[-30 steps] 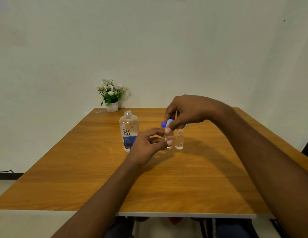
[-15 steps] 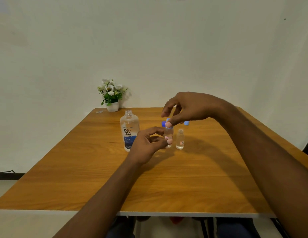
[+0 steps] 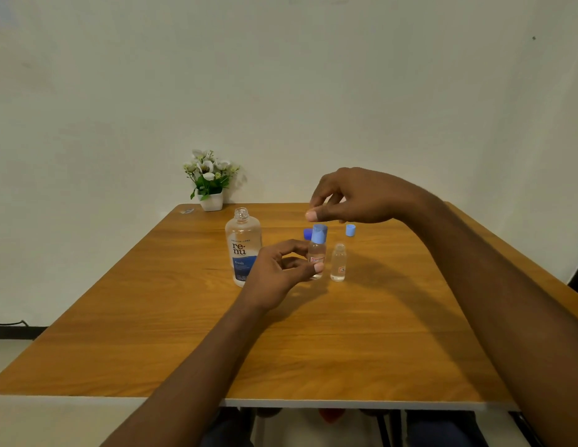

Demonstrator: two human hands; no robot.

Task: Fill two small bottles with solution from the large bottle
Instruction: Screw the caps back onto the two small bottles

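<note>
The large clear bottle with a blue label stands uncapped on the wooden table. To its right stands a small bottle with a light blue cap on top; my left hand pinches its body between thumb and fingers. My right hand hovers just above that cap, fingers apart, holding nothing. A second small bottle stands uncapped just to the right. A light blue cap lies behind it, and a darker blue cap peeks out behind the capped bottle.
A small white pot of white flowers stands at the table's far left edge, with a small scrap beside it. A pale wall rises behind the table.
My right hand has let go of the light blue cap on the small bottle and risen a little above it. My left hand keeps holding the bottle.
</note>
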